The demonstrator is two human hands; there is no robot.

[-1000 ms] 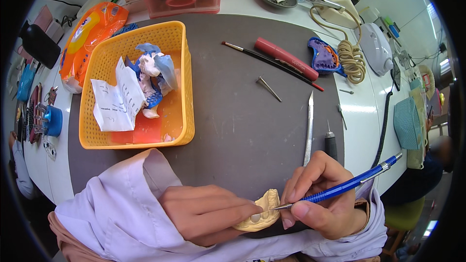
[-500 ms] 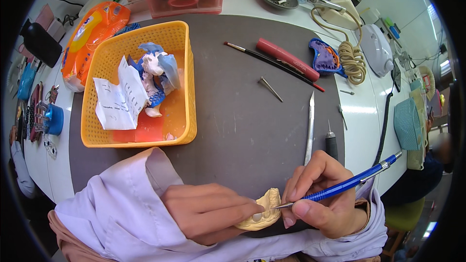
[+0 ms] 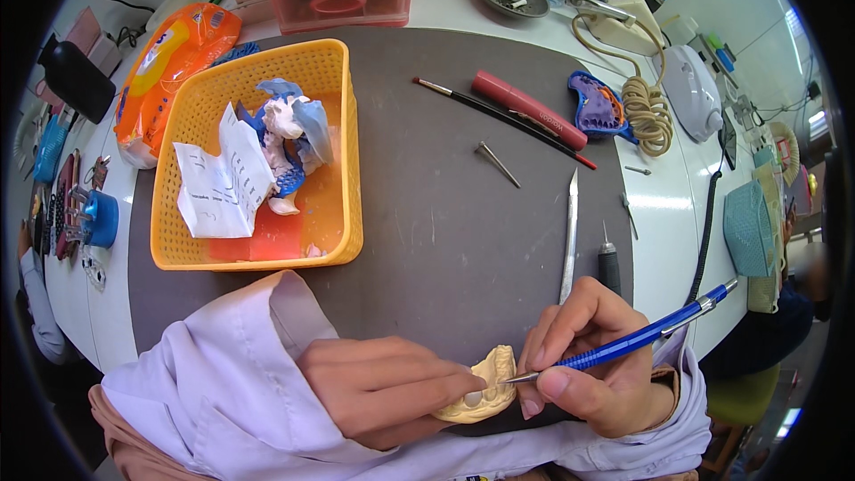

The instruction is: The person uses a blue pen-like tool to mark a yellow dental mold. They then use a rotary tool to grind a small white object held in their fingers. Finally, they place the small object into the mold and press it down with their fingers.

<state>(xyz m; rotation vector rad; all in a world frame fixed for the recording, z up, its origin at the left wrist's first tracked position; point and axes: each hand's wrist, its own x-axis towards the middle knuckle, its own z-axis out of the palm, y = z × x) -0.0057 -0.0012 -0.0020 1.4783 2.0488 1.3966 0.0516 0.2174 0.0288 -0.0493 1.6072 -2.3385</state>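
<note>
My left hand [image 3: 387, 392] grips a cream plaster dental cast [image 3: 485, 396] at the front edge of the grey mat [image 3: 419, 214]. The cast is horseshoe-shaped with a row of teeth, and a pale grey spot shows on it beside my fingertips. In my right hand [image 3: 592, 361] is a blue mechanical pencil [image 3: 637, 338], slanted up to the right. Its metal tip meets the cast, or comes very close to it. My left fingers cover the cast's left side.
Left on the mat stands a yellow basket [image 3: 354, 169] with crumpled paper and blue-white scraps. A knife [image 3: 570, 240], a black-tipped handpiece [image 3: 607, 263], a bur [image 3: 496, 164], a brush [image 3: 499, 120], a pink tube [image 3: 530, 110] and a blue impression tray [image 3: 597, 105] lie to the right.
The view has shifted very slightly, and at the far left another person's hand and sleeve show more. My hands, the cast and the pencil hold the same position.
</note>
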